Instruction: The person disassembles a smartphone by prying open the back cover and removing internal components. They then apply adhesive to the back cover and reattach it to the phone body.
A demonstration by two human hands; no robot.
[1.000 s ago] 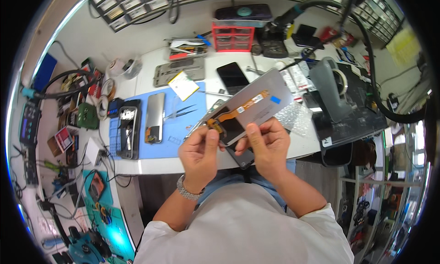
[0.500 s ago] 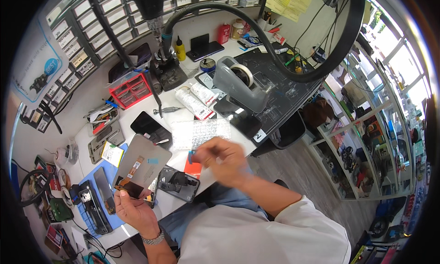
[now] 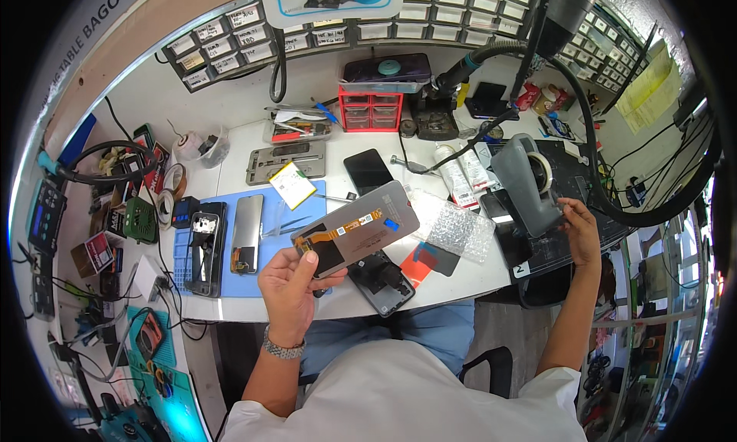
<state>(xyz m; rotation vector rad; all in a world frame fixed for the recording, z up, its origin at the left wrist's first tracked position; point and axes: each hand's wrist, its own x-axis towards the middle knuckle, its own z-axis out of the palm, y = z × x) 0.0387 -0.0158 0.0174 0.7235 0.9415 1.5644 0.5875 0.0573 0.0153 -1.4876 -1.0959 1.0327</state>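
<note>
**Screen panel in the left hand, right hand at the tape dispenser**

At the far left of the frame, a clutter of cables and small boxes (image 3: 115, 212) lines the edge of the white workbench (image 3: 230, 173). Just right of it, centre-left, a blue work mat (image 3: 295, 254) carries an opened phone body (image 3: 203, 246) and, beside it, a slim dark phone panel (image 3: 247, 233); a small yellow-green card (image 3: 292, 185) lies at the mat's upper edge.

Below the middle of the frame, the left hand (image 3: 290, 288) holds a grey phone screen panel (image 3: 357, 229), back side up, with an orange flex strip across it. The thumb lies on the panel's near lower corner and the fingers curl under it, a firm pinch; the panel tilts up to the right above the bench. Under it lies a dark phone frame (image 3: 381, 282), and just right of that a sheet of bubble wrap (image 3: 459, 231).

In the upper middle stand a red drawer box (image 3: 372, 108) and a black phone (image 3: 368, 170), face up.

At the right of the frame, the right hand (image 3: 581, 231) reaches to a grey tape dispenser (image 3: 526, 183) on a black mat (image 3: 568, 185). Its fingers are narrowly bent toward the dispenser's side; whether they grip anything cannot be told.
</note>
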